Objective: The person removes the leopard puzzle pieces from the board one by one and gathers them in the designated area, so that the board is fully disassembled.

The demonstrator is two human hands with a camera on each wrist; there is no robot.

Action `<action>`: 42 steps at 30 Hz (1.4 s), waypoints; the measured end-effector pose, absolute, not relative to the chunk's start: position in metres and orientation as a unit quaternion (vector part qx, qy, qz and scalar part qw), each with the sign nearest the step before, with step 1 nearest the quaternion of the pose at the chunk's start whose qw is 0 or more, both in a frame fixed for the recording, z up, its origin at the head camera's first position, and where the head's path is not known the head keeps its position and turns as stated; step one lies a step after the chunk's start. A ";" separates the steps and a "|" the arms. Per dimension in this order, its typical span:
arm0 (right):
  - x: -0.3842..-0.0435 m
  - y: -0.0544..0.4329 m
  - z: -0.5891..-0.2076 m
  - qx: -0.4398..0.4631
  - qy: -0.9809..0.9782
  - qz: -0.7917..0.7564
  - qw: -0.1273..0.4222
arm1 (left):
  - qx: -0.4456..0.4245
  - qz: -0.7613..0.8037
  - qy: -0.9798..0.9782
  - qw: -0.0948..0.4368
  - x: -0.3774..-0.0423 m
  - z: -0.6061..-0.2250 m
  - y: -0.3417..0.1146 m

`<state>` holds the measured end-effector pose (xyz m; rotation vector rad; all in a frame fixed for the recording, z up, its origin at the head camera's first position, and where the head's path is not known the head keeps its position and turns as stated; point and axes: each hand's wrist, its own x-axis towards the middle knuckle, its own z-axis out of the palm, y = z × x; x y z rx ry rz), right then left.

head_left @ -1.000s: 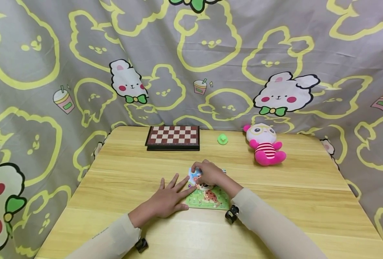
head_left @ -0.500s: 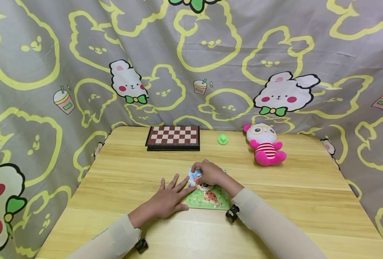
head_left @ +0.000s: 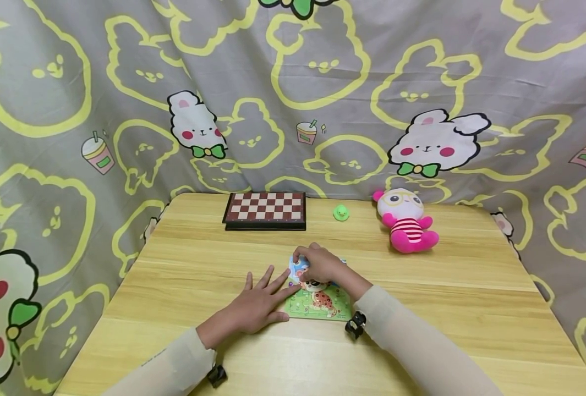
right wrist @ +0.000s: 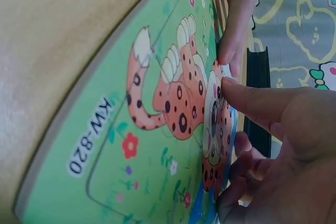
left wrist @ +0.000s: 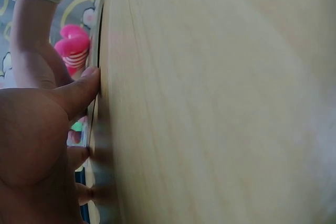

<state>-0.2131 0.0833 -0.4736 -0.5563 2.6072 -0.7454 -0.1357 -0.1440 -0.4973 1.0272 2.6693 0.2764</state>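
A flat jigsaw puzzle [head_left: 297, 308] with a spotted leopard on green grass lies at the middle of the table. My left hand [head_left: 255, 308] is spread with straight fingers, its fingertips resting on the puzzle's left edge; in the left wrist view the thumb [left wrist: 81, 90] touches that edge. Over the puzzle's upper part, my right hand [head_left: 322, 265] has curled fingers and pinches a puzzle piece by the leopard's head [right wrist: 214, 121]. In the right wrist view its thumb [right wrist: 247, 95] touches the head's rim. My right hand hides much of the upper picture.
At the back of the wooden table [head_left: 198, 253] lies a checkered chessboard case [head_left: 264, 208]. A small green duck toy [head_left: 341, 213] sits beside it. A pink and white plush toy [head_left: 405, 223] is at the right rear. A patterned curtain [head_left: 253, 71] hangs behind.
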 end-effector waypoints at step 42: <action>-0.222 0.102 -0.479 -0.204 0.876 -0.391 0.193 | 0.335 0.091 0.927 0.145 -0.136 -0.498 -0.141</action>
